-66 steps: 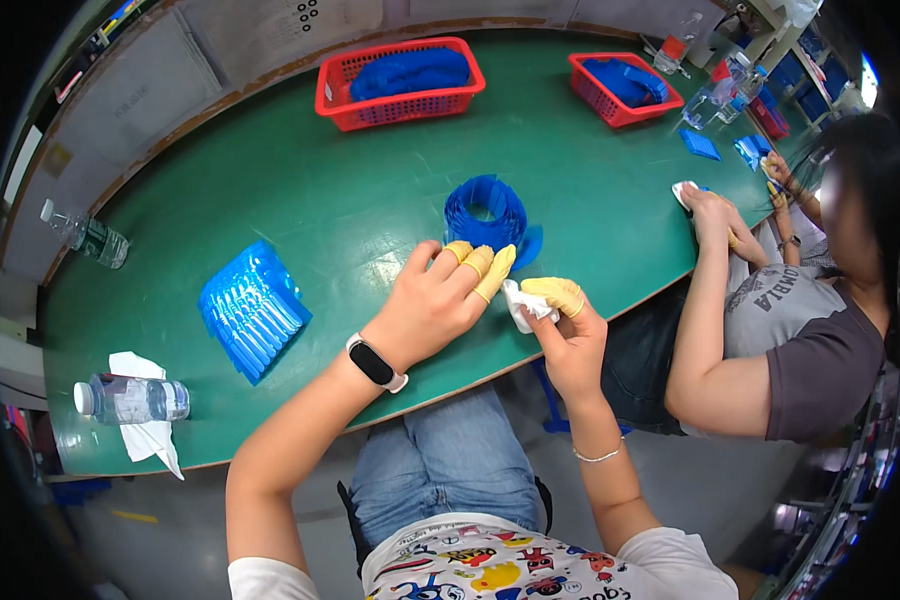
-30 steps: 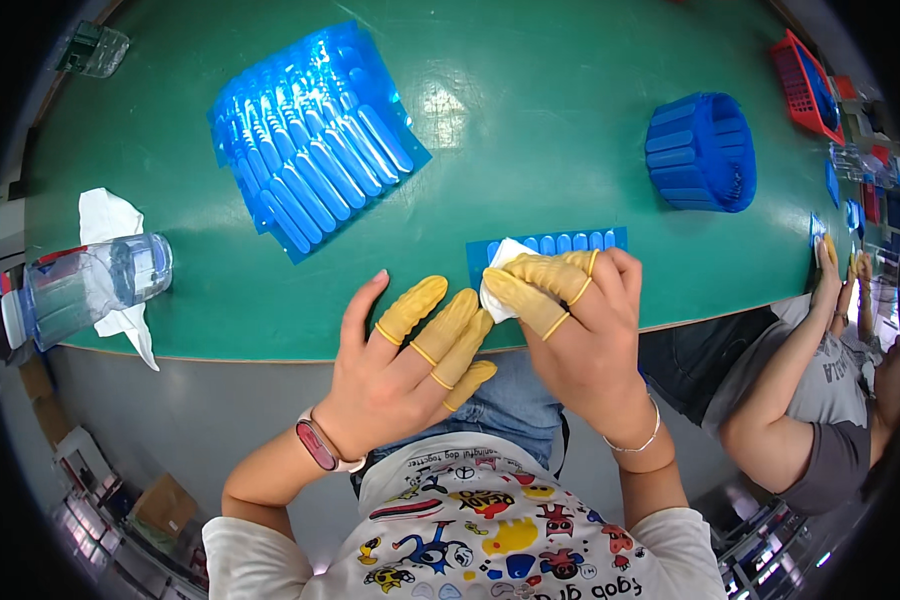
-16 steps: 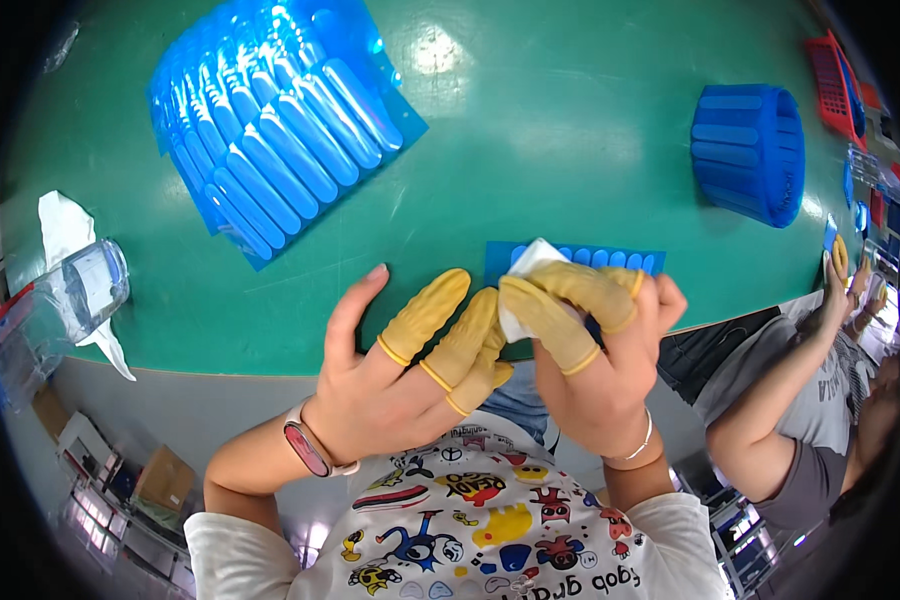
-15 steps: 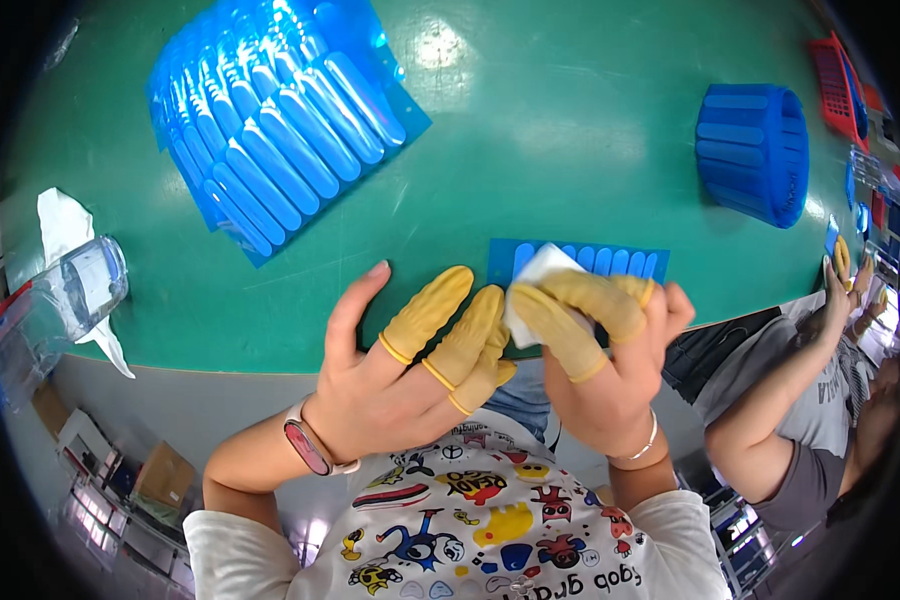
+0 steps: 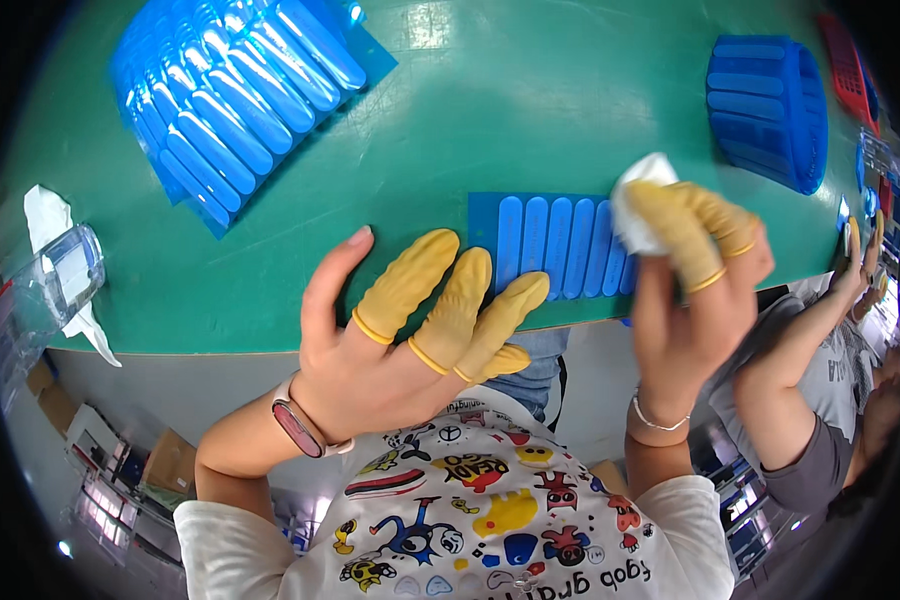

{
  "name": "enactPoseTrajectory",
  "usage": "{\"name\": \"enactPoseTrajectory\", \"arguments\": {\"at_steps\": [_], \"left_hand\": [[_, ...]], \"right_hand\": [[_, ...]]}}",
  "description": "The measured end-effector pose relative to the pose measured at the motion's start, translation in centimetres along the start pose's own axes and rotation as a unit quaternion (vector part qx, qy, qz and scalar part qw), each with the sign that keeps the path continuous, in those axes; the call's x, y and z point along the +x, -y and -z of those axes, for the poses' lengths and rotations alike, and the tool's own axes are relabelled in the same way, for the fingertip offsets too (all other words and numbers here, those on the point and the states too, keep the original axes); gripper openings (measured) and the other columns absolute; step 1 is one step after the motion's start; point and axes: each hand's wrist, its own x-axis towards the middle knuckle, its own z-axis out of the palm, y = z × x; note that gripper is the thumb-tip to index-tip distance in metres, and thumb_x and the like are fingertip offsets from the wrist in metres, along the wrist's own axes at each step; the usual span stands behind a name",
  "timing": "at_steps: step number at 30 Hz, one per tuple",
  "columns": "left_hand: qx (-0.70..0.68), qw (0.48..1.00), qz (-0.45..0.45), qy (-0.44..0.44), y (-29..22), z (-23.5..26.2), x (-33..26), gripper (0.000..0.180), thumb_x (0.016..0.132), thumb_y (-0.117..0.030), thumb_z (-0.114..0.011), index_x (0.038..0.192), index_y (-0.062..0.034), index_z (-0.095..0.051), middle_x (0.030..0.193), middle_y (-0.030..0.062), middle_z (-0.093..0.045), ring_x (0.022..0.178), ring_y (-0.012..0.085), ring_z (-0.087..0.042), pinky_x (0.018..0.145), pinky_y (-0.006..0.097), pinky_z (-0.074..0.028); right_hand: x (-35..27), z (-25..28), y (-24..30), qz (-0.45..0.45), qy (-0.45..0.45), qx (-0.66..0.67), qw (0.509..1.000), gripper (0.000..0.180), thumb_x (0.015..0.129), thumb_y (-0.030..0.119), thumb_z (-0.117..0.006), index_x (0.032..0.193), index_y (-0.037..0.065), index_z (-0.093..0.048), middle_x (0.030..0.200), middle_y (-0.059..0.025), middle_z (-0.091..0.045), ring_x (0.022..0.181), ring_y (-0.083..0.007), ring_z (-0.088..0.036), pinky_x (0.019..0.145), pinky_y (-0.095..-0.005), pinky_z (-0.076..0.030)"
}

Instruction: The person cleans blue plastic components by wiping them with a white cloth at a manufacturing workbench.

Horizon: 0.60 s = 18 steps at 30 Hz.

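Observation:
A flat blue sheet with a row of long rounded strips [image 5: 562,250] lies on the green table at its near edge. My right hand [image 5: 698,285], with yellow finger cots on several fingers, is closed on a folded white wipe [image 5: 638,205] over the sheet's right end, hiding the strips there. Beside the sheet's left end rests my left hand [image 5: 395,340], also in yellow finger cots. Its fingers are stretched out and spread, with the lower ones at the sheet's left edge, and it holds nothing.
A fanned stack of glossy blue strip sheets [image 5: 240,100] lies at the far left. Near the left edge, a clear plastic container [image 5: 70,270] stands by a white tissue [image 5: 45,215]. A rolled blue strip sheet [image 5: 765,110] and a red basket [image 5: 850,70] are right. A co-worker [image 5: 800,390] sits at right.
My right hand has moved the white wipe rightward along the sheet, uncovering the strips on the left. My left hand stays by the sheet's left end, fingers spread.

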Motion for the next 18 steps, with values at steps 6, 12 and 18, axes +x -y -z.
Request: {"name": "enactPoseTrajectory", "arguments": {"at_steps": [6, 12, 18], "left_hand": [[0.018, 1.0, -0.005, 0.004, 0.4, 0.0, -0.5, 0.034, 0.09, -0.047, -0.06, 0.116, -0.029, -0.072, 0.114, -0.0011, -0.058, 0.108, 0.0184, -0.059, 0.095, 0.048, -0.047], [0.001, 1.0, 0.0, -0.003, 0.4, 0.0, -0.5, 0.044, 0.089, -0.054, -0.059, 0.115, -0.0214, -0.072, 0.115, 0.0036, -0.063, 0.108, 0.0241, -0.06, 0.099, 0.047, -0.043], [-0.014, 1.0, 0.005, -0.012, 0.1, 0.2, -0.1, 0.045, 0.089, -0.052, -0.059, 0.115, -0.0176, -0.072, 0.113, 0.0039, -0.065, 0.11, 0.0251, -0.061, 0.098, 0.048, -0.043]], "right_hand": [[-0.5, 0.0, 3.0, 0.086, 0.121, 0.103, 0.984, 0.036, 0.065, -0.003, -0.069, 0.099, 0.006, -0.072, 0.097, -0.0075, -0.066, 0.088, -0.0258, -0.059, 0.09, -0.0385, -0.039], [-1.2, 0.3, 1.5, 0.075, 0.079, 0.08, 0.991, 0.032, 0.064, -0.004, -0.071, 0.094, 0.008, -0.073, 0.097, -0.0057, -0.067, 0.087, -0.0246, -0.059, 0.087, -0.0369, -0.039], [-2.5, 2.5, 0.2, -0.036, 0.036, -0.039, 0.998, 0.031, 0.069, -0.003, -0.071, 0.096, 0.012, -0.074, 0.095, -0.0058, -0.067, 0.089, -0.0258, -0.059, 0.091, -0.0398, -0.04]]}}
